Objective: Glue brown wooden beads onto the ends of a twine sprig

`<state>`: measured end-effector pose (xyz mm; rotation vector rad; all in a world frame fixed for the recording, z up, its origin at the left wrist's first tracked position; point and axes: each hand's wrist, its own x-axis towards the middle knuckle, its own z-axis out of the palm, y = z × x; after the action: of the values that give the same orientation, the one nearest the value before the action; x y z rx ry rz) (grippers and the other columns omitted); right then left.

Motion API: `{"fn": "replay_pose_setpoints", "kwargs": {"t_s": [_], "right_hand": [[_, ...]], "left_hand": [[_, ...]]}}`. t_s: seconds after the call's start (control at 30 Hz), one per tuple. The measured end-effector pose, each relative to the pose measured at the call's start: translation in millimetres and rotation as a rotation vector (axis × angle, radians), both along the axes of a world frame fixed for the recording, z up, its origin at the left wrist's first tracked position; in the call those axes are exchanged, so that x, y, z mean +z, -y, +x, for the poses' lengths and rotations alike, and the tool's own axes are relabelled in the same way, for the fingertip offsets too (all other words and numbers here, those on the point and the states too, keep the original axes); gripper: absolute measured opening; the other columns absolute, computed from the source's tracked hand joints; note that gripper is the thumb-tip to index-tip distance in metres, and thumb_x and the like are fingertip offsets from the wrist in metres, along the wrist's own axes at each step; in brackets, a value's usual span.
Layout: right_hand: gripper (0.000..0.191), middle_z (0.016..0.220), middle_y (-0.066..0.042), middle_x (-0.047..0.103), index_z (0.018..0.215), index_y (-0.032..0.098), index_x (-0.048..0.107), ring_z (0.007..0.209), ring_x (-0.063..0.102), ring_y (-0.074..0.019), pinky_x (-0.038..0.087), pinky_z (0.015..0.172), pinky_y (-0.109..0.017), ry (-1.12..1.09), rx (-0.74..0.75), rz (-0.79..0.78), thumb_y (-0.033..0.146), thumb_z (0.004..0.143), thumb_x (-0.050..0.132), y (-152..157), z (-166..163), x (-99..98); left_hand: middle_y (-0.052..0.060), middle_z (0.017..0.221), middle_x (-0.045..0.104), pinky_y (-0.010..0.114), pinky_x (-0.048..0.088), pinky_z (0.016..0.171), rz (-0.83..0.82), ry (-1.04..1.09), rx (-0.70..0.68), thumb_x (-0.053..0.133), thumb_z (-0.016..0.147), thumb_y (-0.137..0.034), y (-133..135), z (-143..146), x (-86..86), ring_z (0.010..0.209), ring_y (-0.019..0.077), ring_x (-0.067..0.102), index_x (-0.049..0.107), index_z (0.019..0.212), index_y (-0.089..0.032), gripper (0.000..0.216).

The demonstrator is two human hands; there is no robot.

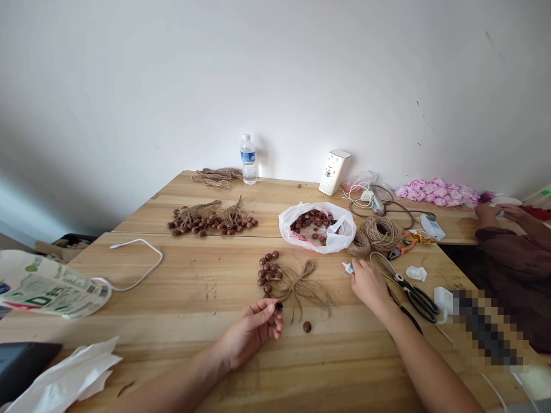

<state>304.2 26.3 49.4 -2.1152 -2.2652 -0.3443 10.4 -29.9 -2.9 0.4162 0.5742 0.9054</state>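
Note:
My left hand (255, 329) rests on the wooden table (181, 287) and pinches a small dark brown nut (278, 307) between thumb and fingers. Just beyond it lies a cluster of brown nuts (267, 272) tied to a twine bow (301, 284). One loose nut (307, 327) lies to the right of my left hand. My right hand (368, 284) is closed on a small white-and-blue tube (348, 267), near black scissors (411, 292). A white plastic bag (331, 238) holding more nuts sits behind.
Coils of jute twine (379, 232), orange pliers (401, 248), finished nut bunches (210, 221), a water bottle (248, 159), a white device (333, 172) and a white cable (138, 258) lie about. Another person's hands (499, 215) work at the far right beside pink fabric (437, 192). White paper (69, 376) lies front left.

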Motion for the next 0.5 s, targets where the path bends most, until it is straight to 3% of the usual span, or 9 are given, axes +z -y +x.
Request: {"fn": "replay_pose_setpoints", "kwargs": {"t_s": [0.07, 0.13, 0.23, 0.3, 0.4, 0.5], "right_hand": [[0.033, 0.104, -0.017, 0.061, 0.115, 0.01, 0.056, 0.098, 0.054, -0.0282, 0.041, 0.079, -0.036, -0.027, 0.064, 0.045, 0.009, 0.083, 0.049, 9.3, -13.6, 7.8], [0.033, 0.108, -0.014, 0.06, 0.114, 0.016, 0.058, 0.101, 0.053, -0.0263, 0.041, 0.085, -0.039, -0.15, 0.308, 0.048, 0.008, 0.083, 0.049, 23.4, -32.8, 17.8], [0.022, 0.094, -0.004, 0.063, 0.1, 0.023, 0.065, 0.09, 0.057, -0.0179, 0.044, 0.079, -0.028, -0.313, 0.738, -0.305, 0.012, 0.082, 0.056, 44.6, -61.3, 27.1], [0.012, 0.087, -0.002, 0.063, 0.089, 0.021, 0.066, 0.084, 0.057, -0.0165, 0.044, 0.074, -0.026, -0.316, 0.786, -0.406, 0.014, 0.082, 0.059, 50.9, -74.0, 27.9], [0.012, 0.085, -0.004, 0.061, 0.084, 0.018, 0.065, 0.082, 0.055, -0.0165, 0.042, 0.071, -0.025, -0.251, 0.701, -0.343, 0.011, 0.083, 0.055, 45.2, -84.0, 24.6], [0.015, 0.087, -0.003, 0.06, 0.084, 0.018, 0.065, 0.078, 0.054, -0.0152, 0.04, 0.067, -0.024, -0.162, 0.739, -0.302, 0.008, 0.083, 0.053, 32.0, -92.4, 16.2]], "left_hand": [[0.004, 0.069, 0.064, 0.024, 0.044, 0.054, 0.001, 0.001, 0.002, 0.074, 0.072, -0.024, 0.1, -0.1, 0.0, 0.058, 0.013, 0.06, 0.066, 0.08, -0.013, 0.016], [0.004, 0.07, 0.065, 0.024, 0.045, 0.054, 0.005, 0.002, -0.003, 0.074, 0.072, -0.024, 0.0, -0.2, -0.7, 0.058, 0.013, 0.06, 0.066, 0.08, -0.013, 0.016], [0.004, 0.071, 0.065, 0.024, 0.045, 0.054, 0.016, 0.007, -0.012, 0.073, 0.073, -0.024, -0.2, -0.6, -2.1, 0.059, 0.0128, 0.06, 0.067, 0.081, -0.012, 0.015], [0.004, 0.071, 0.065, 0.024, 0.045, 0.055, 0.02, 0.013, -0.011, 0.072, 0.074, -0.023, -0.3, -0.8, -2.7, 0.059, 0.0127, 0.06, 0.067, 0.082, -0.012, 0.015], [0.004, 0.071, 0.065, 0.024, 0.045, 0.054, 0.022, 0.01, 0.015, 0.071, 0.075, -0.024, -0.7, -0.9, -2.5, 0.06, 0.0131, 0.06, 0.066, 0.082, -0.013, 0.014], [0.004, 0.069, 0.064, 0.024, 0.045, 0.054, 0.053, -0.001, 0.074, 0.069, 0.077, -0.026, -0.9, -1.2, -0.3, 0.059, 0.0135, 0.06, 0.066, 0.081, -0.012, 0.014]]}}
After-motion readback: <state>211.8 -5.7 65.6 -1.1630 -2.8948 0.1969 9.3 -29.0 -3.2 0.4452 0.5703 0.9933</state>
